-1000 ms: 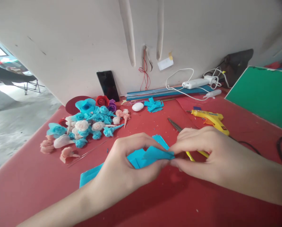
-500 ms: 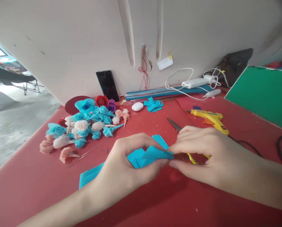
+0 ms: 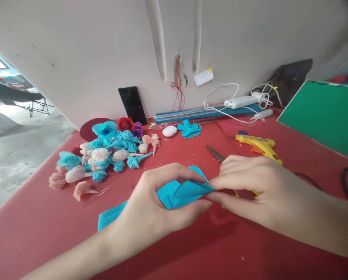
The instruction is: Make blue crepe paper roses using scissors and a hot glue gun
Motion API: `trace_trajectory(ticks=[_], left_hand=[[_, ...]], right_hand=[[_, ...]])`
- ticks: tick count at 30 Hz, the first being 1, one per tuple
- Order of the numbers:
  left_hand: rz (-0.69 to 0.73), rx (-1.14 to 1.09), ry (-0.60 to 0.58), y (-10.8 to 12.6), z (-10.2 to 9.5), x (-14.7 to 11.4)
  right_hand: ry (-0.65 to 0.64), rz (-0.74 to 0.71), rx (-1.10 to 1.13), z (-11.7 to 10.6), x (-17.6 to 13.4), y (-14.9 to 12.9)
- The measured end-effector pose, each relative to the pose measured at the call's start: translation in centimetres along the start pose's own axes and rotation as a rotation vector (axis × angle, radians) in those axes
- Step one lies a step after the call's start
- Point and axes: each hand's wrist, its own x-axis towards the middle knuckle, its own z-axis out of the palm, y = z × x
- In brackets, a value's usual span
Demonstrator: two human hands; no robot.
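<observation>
A folded piece of blue crepe paper (image 3: 189,194) is between my hands, above the red table. My right hand (image 3: 246,179) pinches its pointed right end between thumb and forefinger. Curled around the paper from the left, my left hand (image 3: 156,198) has its forefinger along the upper edge and its thumb just below the tip. More blue paper (image 3: 111,217) shows under my left wrist, and a blue strip (image 3: 197,170) behind the fingers. Scissors (image 3: 215,153) lie beyond my right hand, their yellow handles mostly hidden by it.
Paper flowers (image 3: 100,155) in blue, white, pink and red are heaped at left, near thin wires (image 3: 106,188). A yellow glue gun (image 3: 259,146) lies at right before a green board (image 3: 322,116). Cut blue strips (image 3: 189,129), a white egg-shaped object (image 3: 169,131) and a phone (image 3: 132,105) are at the back.
My left thumb has moved down slightly, away from the paper's tip, and the fold looks a little more open. My right hand keeps its pinch.
</observation>
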Motion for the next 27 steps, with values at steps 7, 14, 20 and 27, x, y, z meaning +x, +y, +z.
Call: trace_trajectory(ticks=[7,14,20,27], left_hand=[[-0.064,0.024,-0.007,0.50,-0.06,0.12],[-0.072,0.089,0.002,0.08,-0.14,-0.06],[-0.093,0.138,-0.023,0.05,-0.10,-0.09],[-0.052,0.185,-0.046,-0.11,0.07,-0.25]], right_hand=[[0.049,-0.087,-0.077,0.32,-0.06,0.37],[0.011,-0.084,-0.090,0.01,0.04,0.55],[-0.057,-0.044,-0.091,-0.08,0.15,0.26],[-0.118,0.044,-0.097,-0.05,-0.06,0.08]])
